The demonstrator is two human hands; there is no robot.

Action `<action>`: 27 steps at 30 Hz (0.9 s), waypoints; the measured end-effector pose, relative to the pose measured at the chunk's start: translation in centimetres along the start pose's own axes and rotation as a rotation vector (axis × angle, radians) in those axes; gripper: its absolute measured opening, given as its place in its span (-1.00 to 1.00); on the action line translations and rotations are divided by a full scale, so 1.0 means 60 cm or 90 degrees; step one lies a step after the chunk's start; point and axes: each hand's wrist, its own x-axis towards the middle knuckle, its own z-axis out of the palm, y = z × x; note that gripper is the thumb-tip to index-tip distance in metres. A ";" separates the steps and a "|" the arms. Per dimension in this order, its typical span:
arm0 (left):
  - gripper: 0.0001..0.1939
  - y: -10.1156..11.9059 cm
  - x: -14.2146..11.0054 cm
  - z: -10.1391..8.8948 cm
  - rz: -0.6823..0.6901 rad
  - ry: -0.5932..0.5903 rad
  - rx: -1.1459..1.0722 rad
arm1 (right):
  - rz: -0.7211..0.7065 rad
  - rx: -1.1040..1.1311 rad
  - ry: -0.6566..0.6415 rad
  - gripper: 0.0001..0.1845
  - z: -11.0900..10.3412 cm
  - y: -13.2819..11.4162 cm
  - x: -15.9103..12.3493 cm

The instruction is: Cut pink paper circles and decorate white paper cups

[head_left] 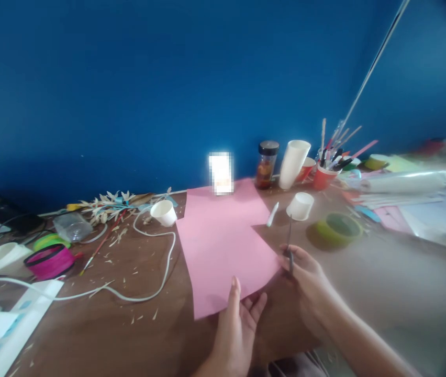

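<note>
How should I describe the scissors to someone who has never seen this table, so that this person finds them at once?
Find the pink paper on the brown table, then its near right corner. There the right hand holds the scissors, pointing away towards a white cup. They are thin and dark, while that cup and the nearby marker are white.

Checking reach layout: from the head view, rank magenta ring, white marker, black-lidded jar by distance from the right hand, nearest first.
From the right hand:
1. White marker: just beyond it, slightly left.
2. Black-lidded jar: farther back, by the wall.
3. Magenta ring: far left.
</note>
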 end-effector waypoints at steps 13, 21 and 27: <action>-0.64 0.005 0.017 0.052 0.009 -0.021 0.001 | -0.038 -0.062 0.007 -0.48 0.006 0.011 -0.061; -0.49 -0.011 0.022 0.051 -0.063 -0.033 0.072 | 0.017 -0.156 -0.105 -0.50 0.029 0.029 -0.128; -0.39 -0.015 0.022 0.040 -0.087 -0.032 0.139 | 0.144 -0.085 -0.169 -0.50 0.015 0.019 -0.125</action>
